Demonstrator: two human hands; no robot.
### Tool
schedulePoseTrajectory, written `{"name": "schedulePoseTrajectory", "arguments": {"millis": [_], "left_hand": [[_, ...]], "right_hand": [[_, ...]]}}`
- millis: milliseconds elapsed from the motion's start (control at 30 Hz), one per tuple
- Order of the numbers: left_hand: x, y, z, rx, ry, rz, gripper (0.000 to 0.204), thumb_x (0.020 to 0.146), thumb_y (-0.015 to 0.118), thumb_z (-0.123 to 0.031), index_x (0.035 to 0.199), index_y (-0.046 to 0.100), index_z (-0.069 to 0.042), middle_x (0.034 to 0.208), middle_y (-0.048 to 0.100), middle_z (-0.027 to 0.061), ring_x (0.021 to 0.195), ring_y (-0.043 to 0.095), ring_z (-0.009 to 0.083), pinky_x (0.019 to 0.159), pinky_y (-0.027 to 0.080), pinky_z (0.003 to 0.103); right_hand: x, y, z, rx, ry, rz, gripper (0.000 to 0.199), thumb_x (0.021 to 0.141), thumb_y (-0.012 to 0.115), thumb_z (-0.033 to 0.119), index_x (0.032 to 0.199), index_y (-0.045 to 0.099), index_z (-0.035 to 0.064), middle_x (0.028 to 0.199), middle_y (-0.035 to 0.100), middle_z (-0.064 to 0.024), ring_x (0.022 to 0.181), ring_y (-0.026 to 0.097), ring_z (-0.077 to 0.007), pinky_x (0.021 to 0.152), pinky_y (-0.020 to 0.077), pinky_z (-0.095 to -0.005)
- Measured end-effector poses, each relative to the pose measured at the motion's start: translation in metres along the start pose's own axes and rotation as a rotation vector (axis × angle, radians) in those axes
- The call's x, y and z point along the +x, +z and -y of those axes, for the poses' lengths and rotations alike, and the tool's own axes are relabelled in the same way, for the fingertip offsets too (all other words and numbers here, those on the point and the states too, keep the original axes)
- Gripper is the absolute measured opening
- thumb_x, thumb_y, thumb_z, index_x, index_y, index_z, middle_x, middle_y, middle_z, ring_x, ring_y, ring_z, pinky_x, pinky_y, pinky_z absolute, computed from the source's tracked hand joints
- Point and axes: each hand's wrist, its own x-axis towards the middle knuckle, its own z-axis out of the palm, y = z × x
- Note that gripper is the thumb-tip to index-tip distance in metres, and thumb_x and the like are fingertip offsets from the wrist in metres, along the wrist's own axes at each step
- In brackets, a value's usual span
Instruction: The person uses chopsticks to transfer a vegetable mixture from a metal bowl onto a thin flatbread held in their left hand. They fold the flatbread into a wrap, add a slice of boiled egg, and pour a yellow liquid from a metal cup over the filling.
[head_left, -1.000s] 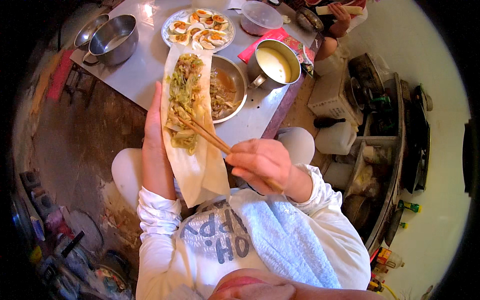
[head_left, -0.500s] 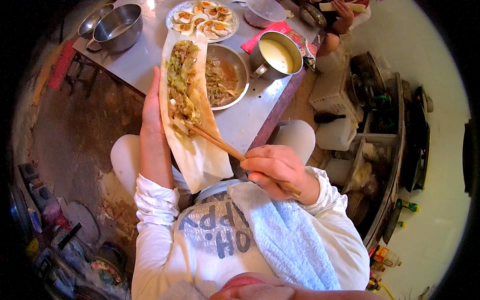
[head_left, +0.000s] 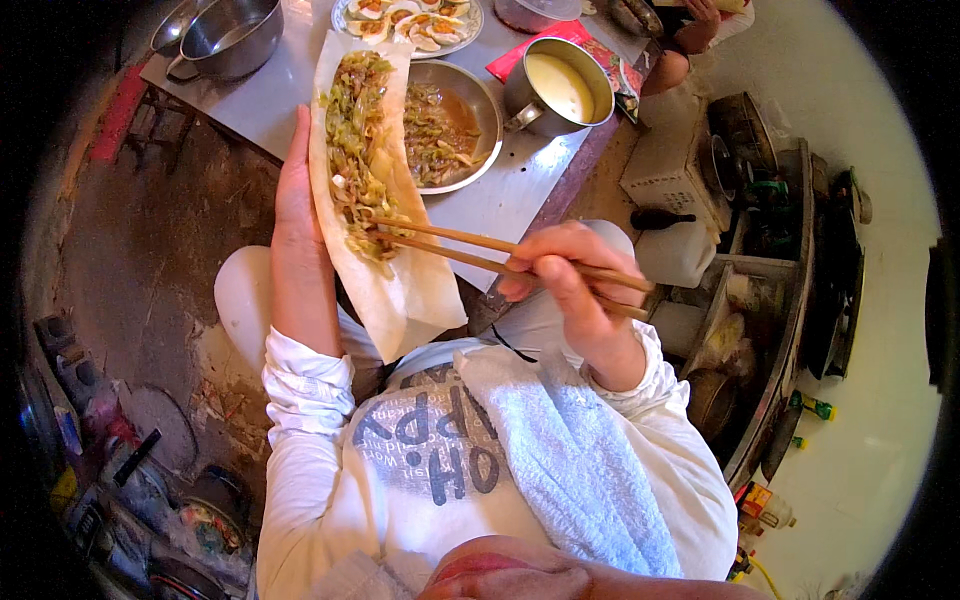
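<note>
- Holds the pale flatbread (head_left: 425, 285) in the left hand (head_left: 300, 215), raised above the lap by the near edge of the table (head_left: 535, 175), just left of the metal bowl (head_left: 487, 100) as seen from above.
- Shows the left thumb along the flatbread's left edge; impossible to make out the other fingers, hidden underneath.
- Pinches a pair of chopsticks (head_left: 450, 234) between the fingers of the right hand (head_left: 585, 275), with tips at the lower part of the vegetable mix (head_left: 355, 130).
- Looks well along with the spreading, to judge from the long strip of mix running from near the far end to past the middle.
- Leaves the near end and much of the right side bare.
- Lies open and flat, not yet folded or rolled.
- Leaves plenty of similar-looking mix in the bowl, in brownish liquid.
- Carries no visible egg, with halved eggs (head_left: 425, 35) on a separate plate.
</note>
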Motion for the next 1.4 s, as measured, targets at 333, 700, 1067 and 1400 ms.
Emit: {"name": "schedulePoseTrajectory", "arguments": {"millis": [333, 700, 1067, 1400], "left_hand": [[0.0, -0.009, -0.008, -0.022, -0.013, 0.085, 0.058, 0.099, 0.043, -0.05, 0.138, 0.046, -0.007, 0.133, 0.056, 0.0142, 0.113, 0.061, 0.0289, 0.094, 0.053, 0.045], [0.001, -0.009, -0.009, 0.021, 0.033, 0.003, 0.055, 0.1, 0.043, -0.047, 0.137, 0.047, -0.008, 0.129, 0.059, 0.0146, 0.107, 0.065, 0.0283, 0.087, 0.057, 0.043], [0.002, -0.011, -0.01, 0.017, 0.063, -0.08, 0.055, 0.1, 0.043, -0.048, 0.137, 0.048, -0.008, 0.131, 0.058, 0.0143, 0.109, 0.063, 0.0292, 0.09, 0.055, 0.045], [0.0, -0.011, -0.011, 0.046, 0.057, -0.032, 0.056, 0.099, 0.045, -0.048, 0.136, 0.049, -0.006, 0.132, 0.057, 0.0137, 0.114, 0.06, 0.0289, 0.095, 0.051, 0.044]], "right_hand": [[-0.012, -0.025, 0.001, 0.273, -0.029, -0.177, 0.018, 0.097, 0.054, 0.014, 0.095, 0.06, -0.0038, 0.08, 0.062, -0.0122, 0.064, 0.065, -0.0188, 0.054, 0.0518, -0.0278], [-0.008, -0.013, -0.017, 0.214, 0.031, -0.17, 0.019, 0.098, 0.054, 0.015, 0.098, 0.06, -0.0026, 0.08, 0.062, -0.0094, 0.066, 0.066, -0.0167, 0.056, 0.0524, -0.0249], [-0.007, -0.03, -0.014, 0.332, 0.028, -0.238, 0.025, 0.1, 0.05, 0.018, 0.095, 0.059, -0.0043, 0.076, 0.063, -0.0138, 0.059, 0.066, -0.0227, 0.05, 0.0535, -0.0291], [-0.011, -0.03, -0.016, 0.379, 0.03, -0.214, 0.024, 0.099, 0.05, 0.017, 0.096, 0.059, -0.0048, 0.077, 0.063, -0.0142, 0.059, 0.066, -0.0217, 0.047, 0.0529, -0.0285]]}}
